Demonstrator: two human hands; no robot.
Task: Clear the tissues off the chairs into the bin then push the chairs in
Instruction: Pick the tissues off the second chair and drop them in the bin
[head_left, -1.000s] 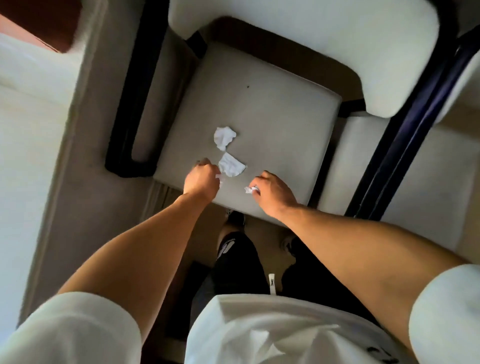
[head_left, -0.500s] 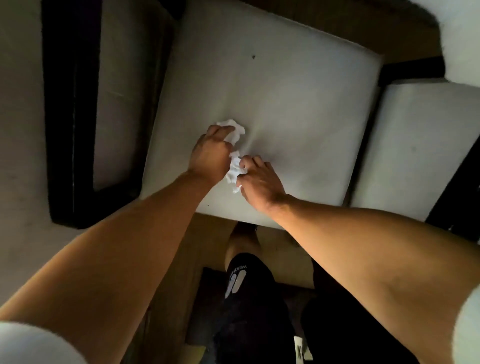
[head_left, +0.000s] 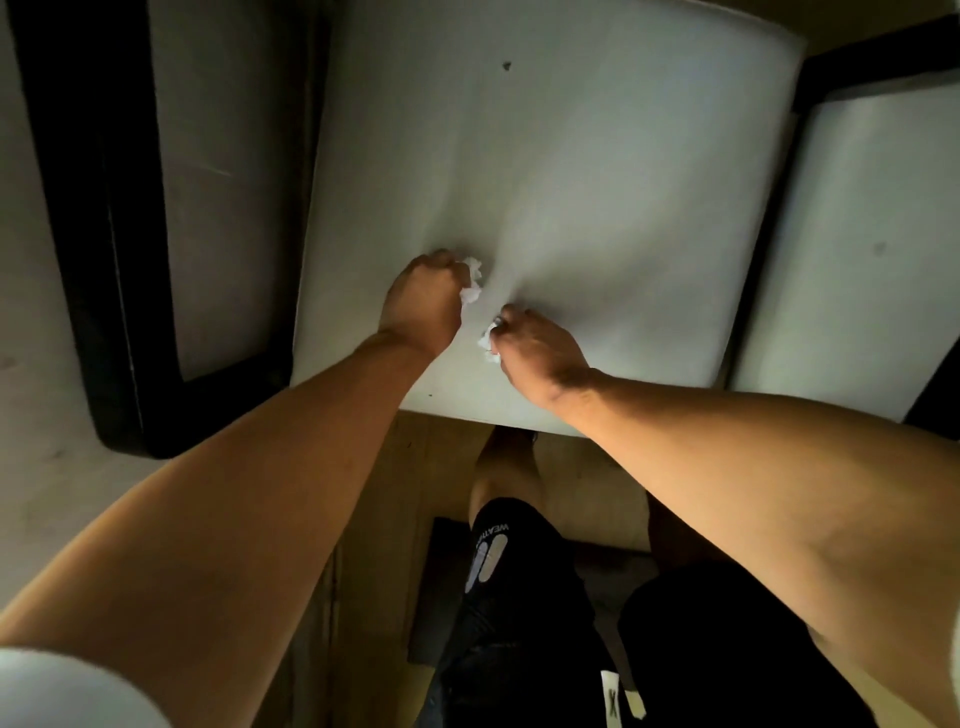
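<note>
Left hand (head_left: 423, 301) fisted on a crumpled tissue (head_left: 471, 283), white bits poking out past the knuckles on its right side. Right hand (head_left: 540, 351) just beside, fingers curled tight on a 2nd tissue wad (head_left: 487, 343) at its fingertips; both press into the pale chair seat (head_left: 597, 182).

Dim overall, warm cast. The pale seat cushion (head_left: 597, 182) is brightest toward its far and right parts, falling into shade at its near left corner. Floor and lower frame lie in deep shadow. Wide-angle bending at the edges; fine detail soft, no glare.
</note>
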